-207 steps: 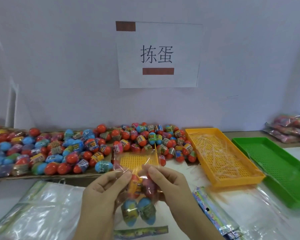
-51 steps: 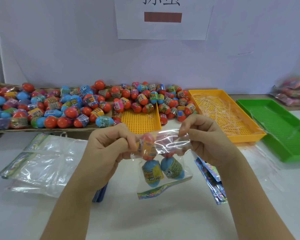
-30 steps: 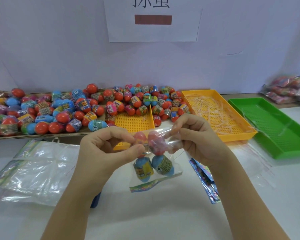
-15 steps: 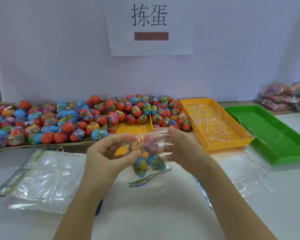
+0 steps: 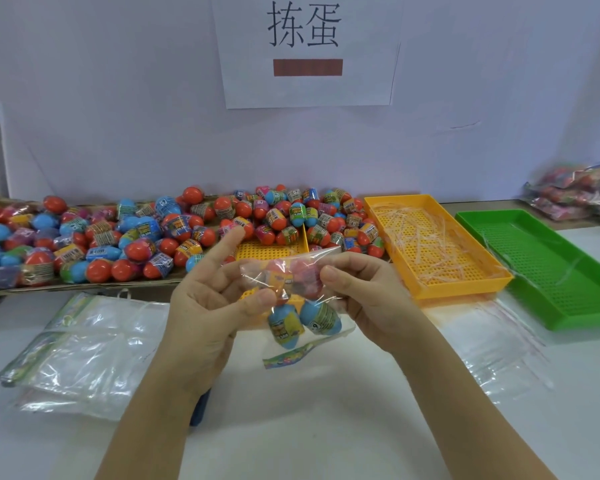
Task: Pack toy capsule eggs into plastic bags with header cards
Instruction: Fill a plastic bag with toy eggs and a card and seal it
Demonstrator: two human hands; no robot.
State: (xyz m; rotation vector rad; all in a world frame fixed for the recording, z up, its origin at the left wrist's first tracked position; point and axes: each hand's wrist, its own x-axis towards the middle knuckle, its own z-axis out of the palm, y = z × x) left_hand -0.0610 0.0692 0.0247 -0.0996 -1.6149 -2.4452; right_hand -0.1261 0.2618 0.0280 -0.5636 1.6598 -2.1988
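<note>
A clear plastic bag [image 5: 293, 292] hangs upside down between my hands, its printed header card [image 5: 288, 357] at the bottom. Inside are several capsule eggs, two blue ones [image 5: 303, 320] low and red and pink ones above. My left hand [image 5: 212, 306] pinches the bag's left edge with thumb and middle finger, index finger raised. My right hand [image 5: 357, 292] pinches the bag's right top edge. A heap of loose red and blue eggs [image 5: 160, 233] lies behind on a cardboard sheet.
A stack of unfilled bags [image 5: 80, 351] lies at the left. An orange tray [image 5: 430, 244] holds plastic strips; a green tray [image 5: 548, 265] stands right of it. Packed bags [image 5: 579, 195] pile at the far right. Clear film [image 5: 489, 351] lies at the right.
My left index finger has lifted off the bag and points up. The bag stays held between both hands in about the same place.
</note>
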